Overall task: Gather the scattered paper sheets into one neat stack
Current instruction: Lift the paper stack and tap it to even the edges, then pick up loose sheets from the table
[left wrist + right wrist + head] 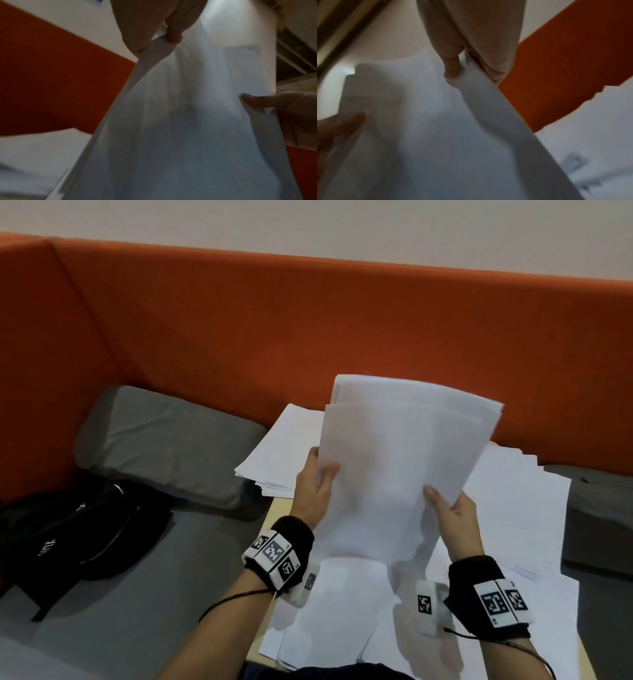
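Observation:
Both hands hold a bundle of white paper sheets [400, 470] upright above the table. My left hand [317, 484] pinches the bundle's left edge, thumb in front. My right hand [448, 508] pinches its right edge the same way. The sheets' top edges are uneven. In the left wrist view the left hand [159, 33] grips the bundle [180, 121] and the right thumb [254, 101] shows at its far edge. In the right wrist view the right hand [465, 63] grips the bundle [423, 135]. More loose sheets [513, 525] lie spread on the table beneath.
A second pile of sheets [277, 453] lies at the table's far left corner. An orange padded bench back [308, 330] runs behind. A grey cushion [164, 440] and a black bag [75, 535] sit on the seat to the left. The wooden table edge [270, 522] shows below the left hand.

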Action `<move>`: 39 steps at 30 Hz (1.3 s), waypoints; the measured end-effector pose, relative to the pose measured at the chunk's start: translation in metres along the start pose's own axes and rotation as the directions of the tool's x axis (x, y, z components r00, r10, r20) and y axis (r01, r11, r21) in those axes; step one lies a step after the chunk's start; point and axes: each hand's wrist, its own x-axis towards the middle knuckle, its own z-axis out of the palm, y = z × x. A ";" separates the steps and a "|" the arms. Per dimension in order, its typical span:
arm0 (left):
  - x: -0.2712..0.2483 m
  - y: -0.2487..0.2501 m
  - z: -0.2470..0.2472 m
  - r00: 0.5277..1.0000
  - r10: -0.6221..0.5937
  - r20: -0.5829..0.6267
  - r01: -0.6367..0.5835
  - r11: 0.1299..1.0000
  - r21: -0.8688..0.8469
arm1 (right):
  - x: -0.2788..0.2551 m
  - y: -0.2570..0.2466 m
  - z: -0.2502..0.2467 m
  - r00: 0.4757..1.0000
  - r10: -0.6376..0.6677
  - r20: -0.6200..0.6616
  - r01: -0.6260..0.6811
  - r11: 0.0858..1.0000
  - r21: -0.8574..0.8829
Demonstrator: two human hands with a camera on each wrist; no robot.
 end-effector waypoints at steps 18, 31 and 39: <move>0.007 -0.014 -0.010 0.994 -0.028 0.106 0.018 0.995 0.096 | 0.002 -0.005 0.004 0.997 0.007 -0.083 -0.008 1.000 -0.013; -0.021 -0.100 -0.031 0.849 -0.526 0.055 0.367 0.661 0.654 | 0.004 0.083 -0.033 0.897 0.425 -0.121 -0.441 0.847 -0.296; -0.019 -0.095 -0.029 0.874 -0.485 0.005 0.428 0.775 0.465 | 0.004 0.094 -0.032 0.872 0.488 -0.033 -0.437 0.750 -0.497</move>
